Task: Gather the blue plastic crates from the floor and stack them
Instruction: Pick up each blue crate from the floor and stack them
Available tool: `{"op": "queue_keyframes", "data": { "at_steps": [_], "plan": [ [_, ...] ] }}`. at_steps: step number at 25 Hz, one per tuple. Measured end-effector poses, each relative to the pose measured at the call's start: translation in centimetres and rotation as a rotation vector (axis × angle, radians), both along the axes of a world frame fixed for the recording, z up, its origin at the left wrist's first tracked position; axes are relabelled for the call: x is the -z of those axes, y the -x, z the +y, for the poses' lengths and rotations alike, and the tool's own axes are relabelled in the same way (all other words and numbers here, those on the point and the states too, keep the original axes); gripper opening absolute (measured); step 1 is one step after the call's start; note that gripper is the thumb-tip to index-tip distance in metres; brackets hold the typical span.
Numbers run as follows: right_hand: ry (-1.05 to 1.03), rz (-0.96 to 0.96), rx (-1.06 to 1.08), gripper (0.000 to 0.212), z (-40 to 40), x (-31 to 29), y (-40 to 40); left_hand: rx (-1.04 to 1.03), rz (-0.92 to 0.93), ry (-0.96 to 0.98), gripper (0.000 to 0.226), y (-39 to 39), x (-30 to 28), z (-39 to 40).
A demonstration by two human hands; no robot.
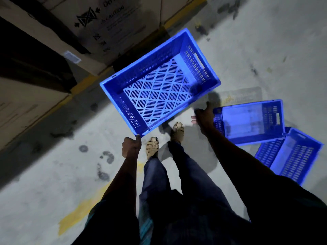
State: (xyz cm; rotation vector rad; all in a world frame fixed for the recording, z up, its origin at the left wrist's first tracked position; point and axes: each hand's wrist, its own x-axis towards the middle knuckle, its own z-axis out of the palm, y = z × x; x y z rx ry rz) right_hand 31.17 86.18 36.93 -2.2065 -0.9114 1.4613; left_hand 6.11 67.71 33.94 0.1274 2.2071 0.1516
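A large blue perforated crate (159, 85) hangs tilted above the floor in front of me, its open top facing me. My left hand (131, 146) grips its near corner. My right hand (203, 114) is held out to the right of that crate with fingers loose, holding nothing, just left of a second blue crate (251, 121) on the floor. A third blue crate (290, 156) lies tilted beside it at the right edge.
Tall cardboard boxes (74, 32) stand along the left and top, behind a yellow floor line (85, 84). My feet in sandals (165, 138) are below the held crate. The grey concrete floor (265, 50) stretches to the right.
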Motion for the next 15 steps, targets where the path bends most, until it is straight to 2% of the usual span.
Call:
{"op": "queue_keyframes", "data": {
  "at_steps": [2, 5, 11, 15],
  "plan": [
    [-0.048, -0.051, -0.042, 0.069, -3.7, -2.7, -0.3, 0.126, 0.017, -0.019, 0.06, -0.8, -5.2, 0.6],
    [-0.109, -0.015, -0.027, 0.061, -8.1, -7.6, -1.3, 0.296, -0.02, -0.119, 0.047, -2.0, -9.6, 1.4],
    [-0.192, 0.078, 0.23, 0.05, -15.4, -17.1, -5.4, 0.716, -0.228, -0.42, 0.032, -6.9, -14.8, 4.1],
    [-0.285, 0.189, 0.439, 0.048, -17.8, -21.1, -9.2, 0.812, -0.3, -0.588, 0.027, -11.7, -19.5, 5.8]
  ]
}}
